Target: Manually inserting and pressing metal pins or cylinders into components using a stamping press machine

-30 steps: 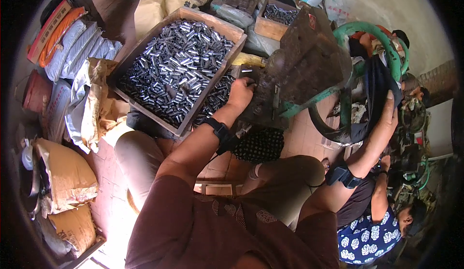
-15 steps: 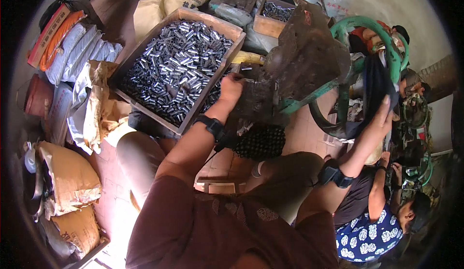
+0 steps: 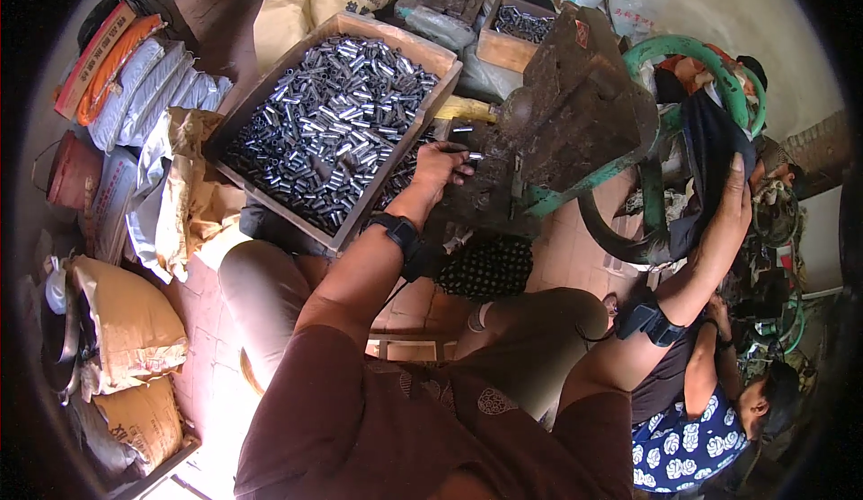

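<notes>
At the dark machine's bed (image 3: 481, 199), my left hand (image 3: 437, 169) pinches a small shiny metal tube (image 3: 475, 156) at its fingertips. Another short tube (image 3: 462, 129) lies just beyond the fingers. To the left of this hand stands a wooden tray (image 3: 325, 236) heaped with metal tubes (image 3: 346, 122). My right hand (image 3: 737, 196) presses on dark cloth (image 3: 706, 145) wrapped over the rim of the machine's large green wheel (image 3: 688, 46); its fingers look extended rather than wrapped. The machine's heavy brown block (image 3: 589, 86) rises between my hands.
Sacks (image 3: 126, 316) and a red bucket (image 3: 74, 172) line the left side. A smaller wooden box (image 3: 503, 49) of metal pieces stands behind the machine. Close on my right sits another person (image 3: 692, 437) in a blue patterned top. A dotted dark cloth (image 3: 485, 264) hangs under the bed.
My left hand has shifted slightly, its fingers now showing beside the metal tube. My right hand has moved a little right and farther away along with the cloth-covered rim.
</notes>
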A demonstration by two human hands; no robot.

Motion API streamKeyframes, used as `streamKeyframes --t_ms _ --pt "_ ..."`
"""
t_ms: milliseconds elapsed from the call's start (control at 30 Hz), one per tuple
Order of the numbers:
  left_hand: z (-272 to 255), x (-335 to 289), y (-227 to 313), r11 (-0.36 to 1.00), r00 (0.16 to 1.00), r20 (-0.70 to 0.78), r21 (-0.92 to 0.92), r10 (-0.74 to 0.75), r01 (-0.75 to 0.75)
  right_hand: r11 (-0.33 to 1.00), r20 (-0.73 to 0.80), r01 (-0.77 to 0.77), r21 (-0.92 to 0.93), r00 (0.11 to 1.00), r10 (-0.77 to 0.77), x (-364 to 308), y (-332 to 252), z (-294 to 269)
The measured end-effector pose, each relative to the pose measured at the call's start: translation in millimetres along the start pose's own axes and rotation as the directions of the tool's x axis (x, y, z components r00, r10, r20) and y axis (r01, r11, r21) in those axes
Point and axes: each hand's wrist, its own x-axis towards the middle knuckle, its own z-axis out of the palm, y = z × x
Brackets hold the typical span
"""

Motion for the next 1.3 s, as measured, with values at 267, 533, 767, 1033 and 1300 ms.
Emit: streamKeyframes --t_ms 267,533,767,1033,1300 --pt "22 -4 -5 0.954 0.983 -0.131 0.285 0.131 -0.090 0.973 -0.177 0.192 -0.129 0.961 -0.213 -46 44 6" --pt "14 11 -22 0.742 0.848 -0.082 0.534 0.523 -0.405 0.940 -0.155 0.211 -0.269 0.953 -0.259 -41 48 -8" --pt "-97 -53 52 0.189 0.898 0.168 0.946 0.406 -0.263 0.688 -0.368 0.621 -0.376 0.582 -0.725 -62 12 22" --pt "-164 -69 48 -0.198 0.947 0.155 0.975 0.280 -0.101 0.670 0.658 0.732 0.122 0.446 -0.607 -198 44 212" --pt "-155 -64 55 -0.092 0.944 0.123 0.991 0.308 -0.099 0.362 0.927 0.912 -0.192 0.289 -0.239 -237 103 306"
